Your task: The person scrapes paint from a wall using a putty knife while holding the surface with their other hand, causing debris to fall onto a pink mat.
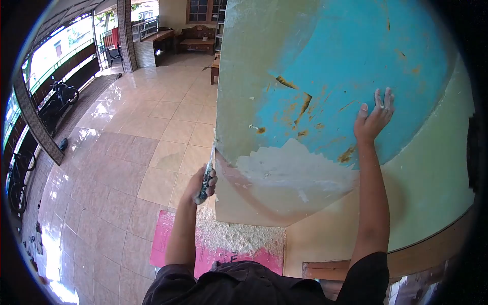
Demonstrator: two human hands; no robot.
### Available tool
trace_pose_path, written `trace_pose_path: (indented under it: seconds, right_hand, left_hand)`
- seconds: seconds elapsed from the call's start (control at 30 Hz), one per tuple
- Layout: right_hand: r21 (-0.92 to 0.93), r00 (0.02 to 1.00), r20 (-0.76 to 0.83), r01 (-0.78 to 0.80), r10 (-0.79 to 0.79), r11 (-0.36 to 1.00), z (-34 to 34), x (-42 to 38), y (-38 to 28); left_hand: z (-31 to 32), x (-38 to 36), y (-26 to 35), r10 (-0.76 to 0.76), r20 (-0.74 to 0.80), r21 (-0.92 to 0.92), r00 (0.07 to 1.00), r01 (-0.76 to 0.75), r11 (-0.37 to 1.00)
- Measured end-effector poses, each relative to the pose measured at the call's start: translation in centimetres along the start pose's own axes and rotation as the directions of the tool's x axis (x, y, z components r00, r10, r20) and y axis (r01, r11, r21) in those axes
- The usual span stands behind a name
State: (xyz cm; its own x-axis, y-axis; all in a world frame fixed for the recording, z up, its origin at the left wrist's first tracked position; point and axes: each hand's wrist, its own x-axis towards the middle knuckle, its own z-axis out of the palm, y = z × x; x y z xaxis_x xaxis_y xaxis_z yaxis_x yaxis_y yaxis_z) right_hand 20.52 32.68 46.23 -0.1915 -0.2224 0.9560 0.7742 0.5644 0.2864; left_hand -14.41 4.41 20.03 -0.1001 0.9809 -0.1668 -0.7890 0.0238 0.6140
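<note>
The wall (325, 119) is standing before the person, showing bright turquoise, dull olive and ragged whitish patches with brown gouges. The right hand (374, 119) is lying against the turquoise, fingers slightly spread. The left hand (195, 186) is gripping a scraper's (205, 183) dark, white-smeared handle, its thin blade meeting the wall's left edge.

Wall (330, 109) is turquoise and olive green, streaked rust-brown. Sheet (208, 262) is pink, dark-lettered. Floor tiles (122, 168) are beige. Shirt (244, 287) is black.
</note>
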Motion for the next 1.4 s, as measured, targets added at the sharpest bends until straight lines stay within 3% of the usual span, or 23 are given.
trace_pose_path:
  seconds: [0.07, 0.2, 0.27, 0.37, 0.43, 0.47, 0.53, 0.6, 0.67, 0.7, 0.73, 0.8, 0.83, 0.9, 0.93, 1.0, 1.03, 1.07, 1.13, 1.4]
  right_hand:
    - [-0.035, 1.000, 0.019, -0.009, 0.010, 0.999, -0.1, -0.1, -0.1]
    - [0.004, 1.000, -0.012, -0.007, 0.007, 1.000, 0.3, -0.2, 0.1]
    - [0.019, 1.000, -0.015, -0.011, 0.011, 1.000, 0.1, -0.1, -0.1]
    - [-0.001, 1.000, -0.001, -0.008, 0.008, 1.000, 0.1, -0.2, 0.0]
    - [0.000, 1.000, 0.001, -0.010, 0.010, 1.000, 0.0, -0.2, -0.1]
    - [-0.003, 1.000, 0.000, -0.011, 0.011, 1.000, 0.0, -0.1, 0.0]
    - [-0.003, 1.000, -0.003, -0.007, 0.007, 1.000, 0.0, -0.1, 0.1]
    - [-0.002, 1.000, 0.003, -0.004, 0.004, 1.000, -0.1, -0.2, 0.2]
    - [-0.005, 1.000, 0.010, -0.008, 0.009, 1.000, 0.0, -0.3, 0.2]
    - [-0.004, 1.000, 0.013, -0.009, 0.009, 1.000, 0.0, -0.3, 0.2]
    - [-0.007, 1.000, 0.017, -0.012, 0.012, 1.000, 0.0, -0.3, 0.3]
    - [-0.007, 1.000, 0.014, -0.013, 0.013, 1.000, 0.0, -0.4, 0.2]
    - [-0.011, 1.000, 0.013, -0.013, 0.013, 1.000, 0.1, -0.5, 0.2]
    - [-0.019, 1.000, 0.025, -0.011, 0.012, 1.000, 0.0, -0.3, 0.4]
    - [-0.013, 0.999, 0.030, -0.017, 0.017, 1.000, 0.0, -0.1, 0.4]
    - [-0.003, 0.999, 0.038, -0.033, 0.033, 0.999, -0.3, -0.8, 0.1]
    - [-0.002, 0.999, 0.036, -0.030, 0.030, 1.000, -0.2, -0.8, 0.2]
    - [-0.005, 0.999, 0.036, -0.027, 0.027, 1.000, -0.1, -0.6, 0.4]
    - [-0.009, 0.999, 0.035, -0.031, 0.031, 0.999, -0.1, -0.6, 0.5]
    - [0.006, 1.000, 0.002, -0.022, 0.022, 1.000, 0.0, -0.5, 0.4]
  left_hand:
    - [0.1, 0.5, 1.7, -0.030, 0.058, 0.059, 0.998, 0.026, 0.998]
    - [2.6, -0.7, 4.0, 0.039, 0.023, 0.247, 0.999, -0.044, 0.968]
    - [3.6, -1.1, 4.0, 0.057, -0.018, 0.229, 0.998, -0.051, 0.972]
    - [4.6, -2.0, 3.4, 0.141, 0.035, 0.289, 0.989, -0.145, 0.946]
    - [5.0, -2.4, 2.5, 0.324, -0.105, 0.447, 0.940, -0.246, 0.860]
    - [5.0, -2.8, 2.0, 0.326, -0.102, 0.447, 0.940, -0.249, 0.859]
    - [4.8, -3.6, 0.6, 0.533, -0.056, 0.700, 0.844, -0.347, 0.624]
    - [4.6, -4.1, -0.5, 0.560, -0.085, 0.685, 0.824, -0.360, 0.634]
    - [4.5, -4.0, -1.7, 0.787, 0.143, 0.916, 0.600, -0.382, 0.125]
    - [6.0, -4.1, -1.6, 0.818, 0.163, 0.960, 0.551, -0.279, -0.003]
    - [6.0, -3.3, -1.8, 0.806, 0.116, 0.990, 0.580, -0.131, -0.048]
    - [6.4, -2.9, -2.3, 0.773, 0.012, 0.999, 0.635, 0.030, -0.040]
    - [6.7, -2.7, -2.2, 0.778, 0.021, 0.999, 0.628, 0.021, -0.044]
    - [7.2, -2.9, -2.7, 0.827, 0.209, 0.975, 0.522, -0.177, -0.135]
    - [6.9, -2.5, -2.9, 0.824, 0.203, 0.976, 0.529, -0.172, -0.130]
    - [5.3, -0.5, -3.0, 0.628, 0.050, 0.960, 0.777, -0.211, 0.185]
    - [5.2, -0.3, -3.5, 0.643, 0.081, 0.941, 0.761, -0.272, 0.203]
    - [5.2, -0.2, -4.2, 0.548, -0.049, 0.889, 0.835, -0.213, 0.405]
    - [5.8, 0.2, -5.1, 0.514, -0.082, 0.832, 0.854, -0.225, 0.507]
    - [12.6, 2.6, -0.8, 0.556, 0.066, 0.781, 0.829, -0.390, 0.489]
